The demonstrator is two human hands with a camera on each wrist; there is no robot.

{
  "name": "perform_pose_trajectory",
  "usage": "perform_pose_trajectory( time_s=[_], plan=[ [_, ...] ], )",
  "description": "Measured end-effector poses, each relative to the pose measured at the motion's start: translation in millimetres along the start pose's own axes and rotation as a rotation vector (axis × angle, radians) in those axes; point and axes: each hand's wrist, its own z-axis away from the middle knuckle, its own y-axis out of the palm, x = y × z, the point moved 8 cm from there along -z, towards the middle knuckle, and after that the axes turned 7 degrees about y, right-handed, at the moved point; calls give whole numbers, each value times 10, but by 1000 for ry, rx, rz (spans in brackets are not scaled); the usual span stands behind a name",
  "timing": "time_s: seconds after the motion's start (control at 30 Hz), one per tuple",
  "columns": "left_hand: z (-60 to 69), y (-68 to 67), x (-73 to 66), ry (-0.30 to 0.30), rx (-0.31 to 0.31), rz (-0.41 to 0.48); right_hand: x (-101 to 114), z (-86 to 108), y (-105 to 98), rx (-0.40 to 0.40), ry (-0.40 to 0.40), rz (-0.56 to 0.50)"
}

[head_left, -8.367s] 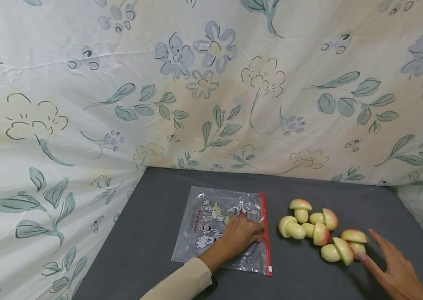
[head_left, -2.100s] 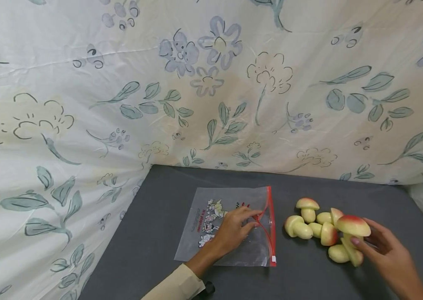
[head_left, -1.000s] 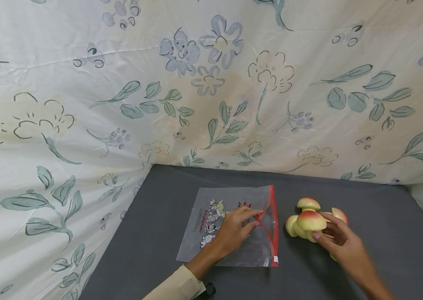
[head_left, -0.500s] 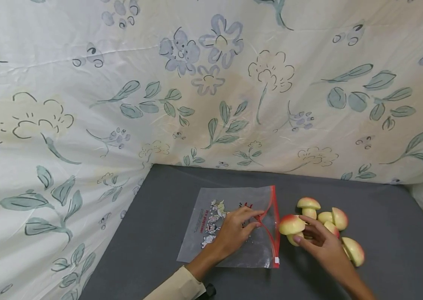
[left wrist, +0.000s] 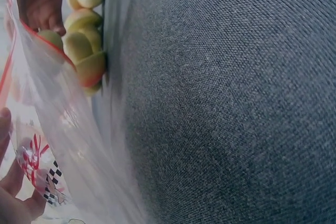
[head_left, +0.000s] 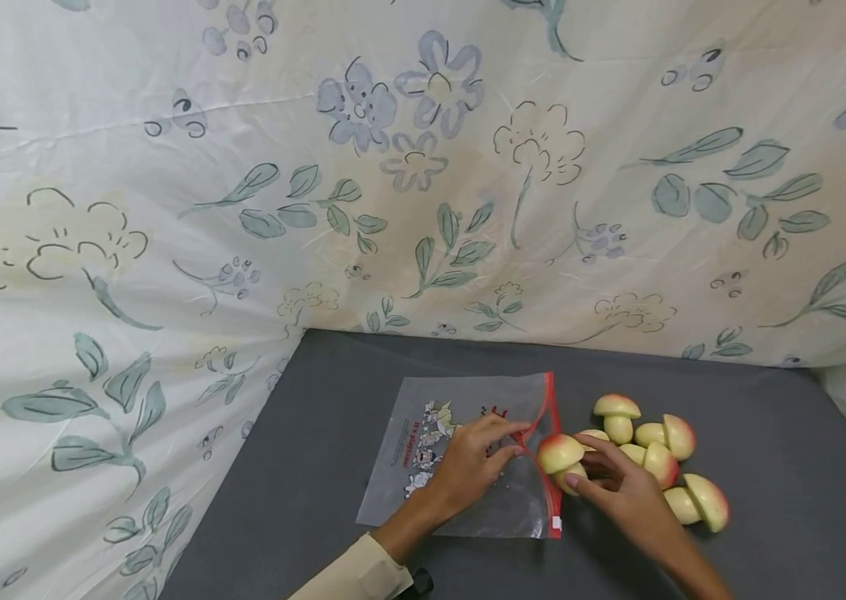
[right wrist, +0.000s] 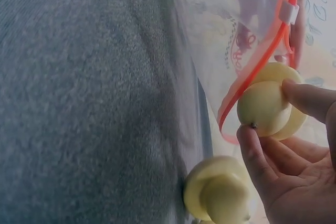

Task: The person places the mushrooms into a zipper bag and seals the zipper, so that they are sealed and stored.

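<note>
A clear zip bag (head_left: 385,467) with a red zip edge lies on the dark table. My left hand (head_left: 468,462) pinches the upper layer near that edge, and the mouth gapes. My right hand (head_left: 625,487) holds a toy mushroom (head_left: 559,453) with a red and yellow cap by its stem, right at the bag's opening. In the right wrist view the held mushroom (right wrist: 265,107) sits between thumb and fingers, beside the red edge. The left wrist view shows the raised bag layer (left wrist: 68,114) and part of my left hand (left wrist: 18,198).
Several more mushrooms lie right of the bag, one upright at the back (head_left: 618,417), another nearest the front (head_left: 706,502). A floral cloth (head_left: 423,167) hangs behind and at the sides of the dark table (head_left: 280,467).
My right hand has picked up a mushroom from the right of the group and carried it left to the bag's mouth. My left hand shifted to the zip edge, and the bag's mouth has widened.
</note>
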Motion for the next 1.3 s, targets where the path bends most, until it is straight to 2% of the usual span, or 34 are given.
perform_pose_trajectory(
  time_s=[0.1,0.37,0.77,0.97,1.07,1.3],
  plan=[
    [2,9,-3,6,3,-2,25,-18,39,5,-14,-4],
    [3,9,-16,30,-20,12,86,-48,104,21,-119,-56],
    [2,-16,-37,54,-50,-3,34,-34,104,19,-81,-63],
    [1,-20,-31,48,-49,-5,43,5,74,13,-104,-60],
    [5,-21,-25,39,-46,-14,29,28,54,14,-87,-49],
    [2,-28,-23,27,-50,-12,4,92,-48,-45,-89,-12]
  ],
)
